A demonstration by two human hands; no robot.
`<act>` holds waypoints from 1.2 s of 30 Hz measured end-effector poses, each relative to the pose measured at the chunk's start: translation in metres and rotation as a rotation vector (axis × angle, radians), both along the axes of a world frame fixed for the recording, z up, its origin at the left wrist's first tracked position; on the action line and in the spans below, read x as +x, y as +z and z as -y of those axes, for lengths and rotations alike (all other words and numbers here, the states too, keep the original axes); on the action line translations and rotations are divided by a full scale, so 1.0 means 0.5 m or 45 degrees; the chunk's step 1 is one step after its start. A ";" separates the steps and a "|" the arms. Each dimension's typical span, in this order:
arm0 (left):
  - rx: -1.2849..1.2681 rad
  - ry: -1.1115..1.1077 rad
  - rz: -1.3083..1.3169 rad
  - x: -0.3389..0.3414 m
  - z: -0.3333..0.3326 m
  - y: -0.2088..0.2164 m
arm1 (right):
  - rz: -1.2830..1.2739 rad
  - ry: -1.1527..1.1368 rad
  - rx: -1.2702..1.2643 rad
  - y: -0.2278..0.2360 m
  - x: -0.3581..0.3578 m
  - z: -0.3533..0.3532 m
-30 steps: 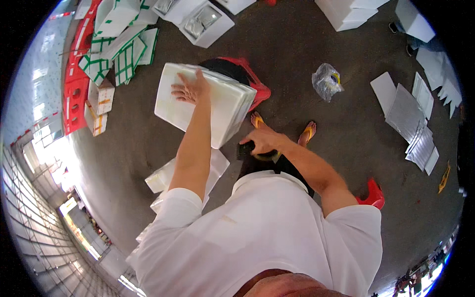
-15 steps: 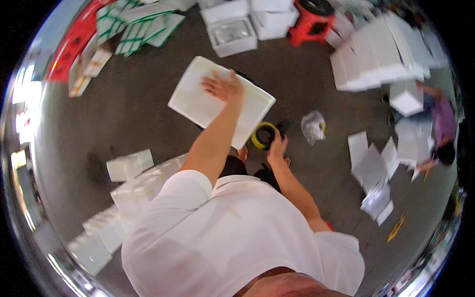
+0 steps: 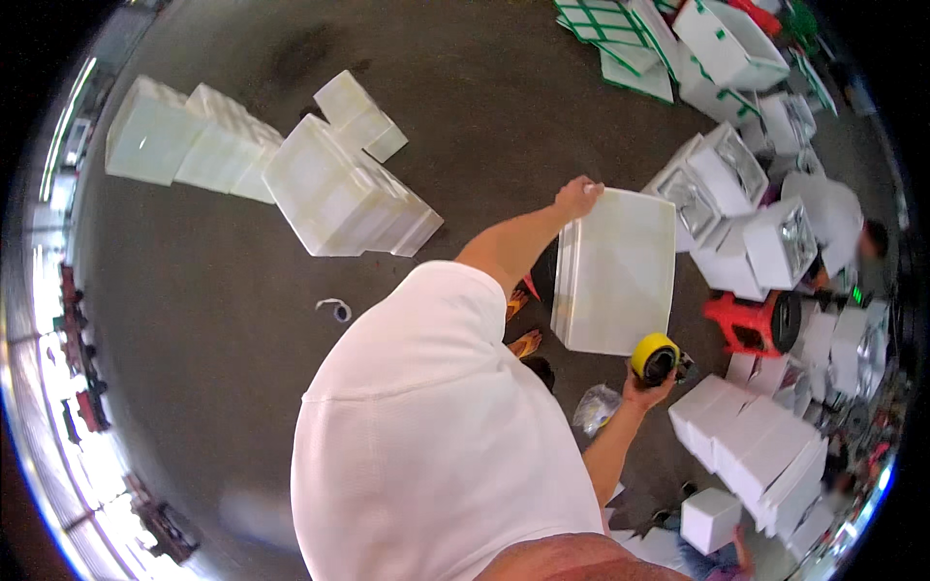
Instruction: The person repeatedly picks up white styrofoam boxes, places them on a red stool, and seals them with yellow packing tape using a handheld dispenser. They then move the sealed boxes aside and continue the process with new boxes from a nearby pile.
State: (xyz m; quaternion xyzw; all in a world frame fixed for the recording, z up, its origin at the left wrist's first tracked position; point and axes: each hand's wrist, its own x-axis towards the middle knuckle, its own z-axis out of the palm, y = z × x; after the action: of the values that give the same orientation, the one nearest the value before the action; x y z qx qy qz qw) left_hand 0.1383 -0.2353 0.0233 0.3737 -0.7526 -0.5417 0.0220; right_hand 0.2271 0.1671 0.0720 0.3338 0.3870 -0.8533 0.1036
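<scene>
Gripping the white foam box point(image 3: 625, 271), right of centre, at its far-left corner with left fingers point(image 3: 584, 189); clutching yellow tape roll point(image 3: 651, 347) in right fingers point(image 3: 660, 391) by the near-right corner. Brace firmly, tape square!

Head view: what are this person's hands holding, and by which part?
The left hand grips a white foam box by its upper-left corner in the picture. The right hand holds a yellow-rolled tape dispenser; exactly which part cannot be told.
</scene>
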 end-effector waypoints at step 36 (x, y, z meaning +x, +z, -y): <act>-0.558 0.921 -0.113 1.028 1.118 0.369 | -0.632 1.616 -0.139 0.379 0.333 1.170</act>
State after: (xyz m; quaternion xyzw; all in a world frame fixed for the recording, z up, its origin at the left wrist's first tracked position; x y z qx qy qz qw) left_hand 0.6523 -0.7945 0.2078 0.5764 -0.6687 -0.3419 0.3220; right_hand 0.3938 -0.4181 0.2613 -0.1688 0.4765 -0.6969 0.5087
